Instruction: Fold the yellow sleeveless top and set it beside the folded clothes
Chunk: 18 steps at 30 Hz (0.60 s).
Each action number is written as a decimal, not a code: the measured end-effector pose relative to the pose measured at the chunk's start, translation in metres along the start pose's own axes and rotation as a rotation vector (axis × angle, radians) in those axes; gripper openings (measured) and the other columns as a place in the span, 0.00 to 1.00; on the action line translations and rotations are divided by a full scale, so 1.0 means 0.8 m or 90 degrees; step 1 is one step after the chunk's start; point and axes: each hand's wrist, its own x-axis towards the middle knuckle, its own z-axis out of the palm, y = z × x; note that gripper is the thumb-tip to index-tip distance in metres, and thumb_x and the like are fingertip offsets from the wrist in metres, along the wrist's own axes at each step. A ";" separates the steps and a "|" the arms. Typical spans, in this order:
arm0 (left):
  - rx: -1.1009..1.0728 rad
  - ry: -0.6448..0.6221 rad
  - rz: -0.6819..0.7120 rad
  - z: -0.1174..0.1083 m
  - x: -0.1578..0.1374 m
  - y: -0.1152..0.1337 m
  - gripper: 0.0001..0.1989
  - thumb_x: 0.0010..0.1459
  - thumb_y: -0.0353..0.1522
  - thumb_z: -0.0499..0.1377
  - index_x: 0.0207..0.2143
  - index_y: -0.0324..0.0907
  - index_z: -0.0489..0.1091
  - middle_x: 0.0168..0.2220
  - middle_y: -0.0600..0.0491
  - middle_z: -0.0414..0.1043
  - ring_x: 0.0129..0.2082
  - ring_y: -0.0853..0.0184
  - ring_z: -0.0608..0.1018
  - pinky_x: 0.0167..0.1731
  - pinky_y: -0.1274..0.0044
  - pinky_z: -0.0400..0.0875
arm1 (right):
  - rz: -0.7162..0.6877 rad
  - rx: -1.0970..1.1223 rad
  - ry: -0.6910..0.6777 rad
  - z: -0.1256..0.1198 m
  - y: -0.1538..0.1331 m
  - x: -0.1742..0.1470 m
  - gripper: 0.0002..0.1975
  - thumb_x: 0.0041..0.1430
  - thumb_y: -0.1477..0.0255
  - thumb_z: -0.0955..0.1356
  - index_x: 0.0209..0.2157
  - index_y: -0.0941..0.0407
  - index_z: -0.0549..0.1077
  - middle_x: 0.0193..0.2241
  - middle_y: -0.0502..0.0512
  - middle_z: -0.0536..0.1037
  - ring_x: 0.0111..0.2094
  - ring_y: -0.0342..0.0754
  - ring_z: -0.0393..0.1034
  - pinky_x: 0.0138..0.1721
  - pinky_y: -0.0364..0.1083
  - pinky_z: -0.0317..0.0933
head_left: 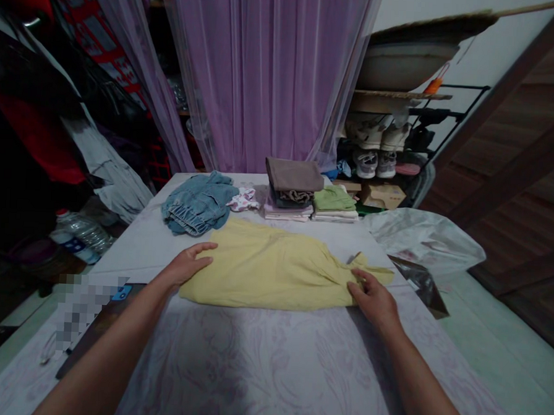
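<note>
Across lower and middle frame: desk (pixel 273 368) under a pale, flower-patterned cover; possible rucking of the cover if dragged along with the cloth. Centre frame, lying flat on it: yellow garment (pixel 264 269), wide at left, gathered at right. Likely fault: skew or fresh wrinkles, from uneven tension between the two ends. Left of upper centre: crumpled denim garment (pixel 198 200), near the yellow's far corner; could get nudged in a wide sweep. Above centre: brown-topped stack (pixel 294 177), uneven layers, hence some toppling risk if bumped. Left of centre: left hand (pixel 188 265), loosely spread at the cloth's edge, no firm grip evident. Right of centre: right hand (pixel 373 299), fingers on the gathered end; cannot tell whether pinching. Beyond it: loose tie (pixel 381 274), liable to get trapped beneath.

Writing, lower left: dark flat object (pixel 99 322), blue patch (pixel 122 293) illegible; adjoining area pixelated. Further left: bottle label (pixel 77 247), too blurred. No brand readable.
</note>
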 end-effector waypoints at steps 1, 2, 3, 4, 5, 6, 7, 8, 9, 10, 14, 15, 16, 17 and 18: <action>-0.004 0.005 0.013 -0.003 -0.010 -0.002 0.45 0.31 0.49 0.72 0.53 0.42 0.70 0.47 0.47 0.78 0.40 0.59 0.80 0.41 0.71 0.74 | -0.008 -0.016 0.003 -0.001 0.000 -0.002 0.28 0.48 0.56 0.64 0.49 0.54 0.75 0.20 0.48 0.72 0.24 0.49 0.68 0.26 0.45 0.57; -0.002 0.010 0.021 -0.008 -0.022 -0.004 0.44 0.32 0.50 0.72 0.53 0.42 0.70 0.49 0.47 0.77 0.42 0.59 0.80 0.42 0.71 0.74 | -0.018 -0.033 0.004 -0.002 -0.001 -0.004 0.28 0.49 0.56 0.63 0.48 0.54 0.75 0.20 0.48 0.73 0.24 0.49 0.69 0.26 0.45 0.57; 0.008 0.014 0.023 -0.013 -0.033 -0.008 0.43 0.34 0.50 0.71 0.53 0.43 0.70 0.50 0.47 0.76 0.43 0.59 0.79 0.42 0.72 0.74 | -0.032 -0.050 0.005 -0.003 -0.001 -0.006 0.27 0.49 0.56 0.63 0.48 0.54 0.75 0.21 0.48 0.73 0.24 0.49 0.69 0.26 0.45 0.57; 0.024 0.013 0.019 -0.018 -0.044 -0.013 0.41 0.35 0.51 0.71 0.52 0.43 0.71 0.52 0.47 0.75 0.44 0.58 0.79 0.43 0.72 0.74 | -0.046 -0.067 0.007 -0.004 -0.002 -0.008 0.27 0.49 0.57 0.63 0.48 0.54 0.75 0.21 0.49 0.74 0.25 0.49 0.69 0.27 0.45 0.57; 0.043 0.005 0.009 -0.023 -0.052 -0.019 0.40 0.35 0.51 0.70 0.51 0.44 0.72 0.52 0.48 0.75 0.45 0.58 0.78 0.43 0.72 0.74 | -0.061 -0.082 0.007 -0.004 -0.003 -0.009 0.26 0.50 0.57 0.63 0.48 0.54 0.75 0.21 0.49 0.74 0.25 0.49 0.69 0.27 0.45 0.57; 0.064 -0.008 -0.007 -0.027 -0.058 -0.025 0.39 0.36 0.52 0.70 0.50 0.44 0.73 0.51 0.49 0.76 0.46 0.58 0.78 0.44 0.72 0.74 | -0.072 -0.096 0.005 -0.005 -0.004 -0.009 0.26 0.50 0.58 0.63 0.48 0.54 0.75 0.21 0.49 0.74 0.25 0.50 0.70 0.27 0.45 0.57; 0.082 -0.024 -0.025 -0.030 -0.062 -0.031 0.38 0.36 0.52 0.70 0.50 0.45 0.73 0.50 0.50 0.76 0.46 0.58 0.78 0.44 0.72 0.73 | -0.080 -0.110 0.001 -0.006 -0.005 -0.009 0.25 0.51 0.59 0.63 0.48 0.54 0.75 0.21 0.49 0.74 0.26 0.50 0.70 0.28 0.45 0.57; 0.100 -0.039 -0.040 -0.032 -0.063 -0.035 0.38 0.37 0.52 0.69 0.50 0.46 0.73 0.50 0.50 0.76 0.47 0.57 0.78 0.45 0.71 0.73 | -0.083 -0.125 -0.006 -0.007 -0.007 -0.009 0.25 0.51 0.60 0.63 0.49 0.54 0.75 0.22 0.49 0.75 0.26 0.50 0.70 0.28 0.45 0.57; 0.115 -0.049 -0.049 -0.033 -0.062 -0.038 0.38 0.38 0.53 0.68 0.51 0.46 0.72 0.51 0.51 0.76 0.48 0.57 0.78 0.45 0.71 0.73 | -0.082 -0.139 -0.014 -0.008 -0.008 -0.008 0.25 0.51 0.60 0.63 0.49 0.54 0.75 0.22 0.49 0.75 0.27 0.50 0.70 0.28 0.45 0.57; 0.129 -0.054 -0.048 -0.033 -0.059 -0.038 0.39 0.39 0.53 0.68 0.52 0.47 0.71 0.53 0.50 0.75 0.50 0.57 0.77 0.47 0.71 0.73 | -0.081 -0.152 -0.023 -0.009 -0.009 -0.007 0.24 0.51 0.61 0.64 0.49 0.54 0.75 0.23 0.49 0.75 0.27 0.50 0.71 0.28 0.45 0.57; 0.124 -0.067 -0.029 -0.023 -0.036 -0.021 0.40 0.40 0.53 0.67 0.55 0.47 0.70 0.59 0.47 0.69 0.55 0.56 0.73 0.51 0.71 0.71 | -0.067 -0.187 -0.048 -0.013 -0.013 -0.004 0.23 0.52 0.63 0.64 0.50 0.53 0.75 0.25 0.50 0.77 0.28 0.50 0.71 0.28 0.44 0.57; 0.090 -0.074 -0.037 -0.019 -0.029 -0.014 0.40 0.40 0.52 0.68 0.55 0.46 0.70 0.58 0.46 0.70 0.54 0.56 0.75 0.51 0.70 0.71 | -0.067 -0.190 -0.050 -0.013 -0.013 -0.004 0.24 0.53 0.63 0.64 0.50 0.53 0.74 0.26 0.50 0.77 0.29 0.50 0.72 0.29 0.44 0.58; 0.048 -0.080 -0.050 -0.015 -0.020 -0.008 0.40 0.40 0.51 0.69 0.55 0.46 0.70 0.55 0.46 0.73 0.51 0.57 0.76 0.49 0.70 0.72 | -0.067 -0.193 -0.051 -0.013 -0.013 -0.004 0.24 0.53 0.62 0.64 0.51 0.53 0.74 0.26 0.51 0.77 0.29 0.50 0.72 0.29 0.44 0.58; 0.005 -0.082 -0.062 -0.011 -0.012 -0.003 0.40 0.38 0.49 0.70 0.54 0.45 0.70 0.52 0.45 0.75 0.48 0.58 0.78 0.47 0.70 0.73 | -0.070 -0.195 -0.049 -0.012 -0.012 -0.005 0.24 0.54 0.62 0.64 0.51 0.53 0.74 0.26 0.51 0.78 0.30 0.51 0.72 0.29 0.45 0.58; -0.028 -0.076 -0.069 -0.006 -0.004 0.001 0.41 0.37 0.48 0.71 0.53 0.44 0.70 0.49 0.45 0.77 0.44 0.59 0.80 0.45 0.70 0.74 | -0.075 -0.198 -0.045 -0.012 -0.011 -0.006 0.24 0.55 0.62 0.63 0.52 0.53 0.74 0.26 0.51 0.78 0.30 0.51 0.73 0.29 0.45 0.58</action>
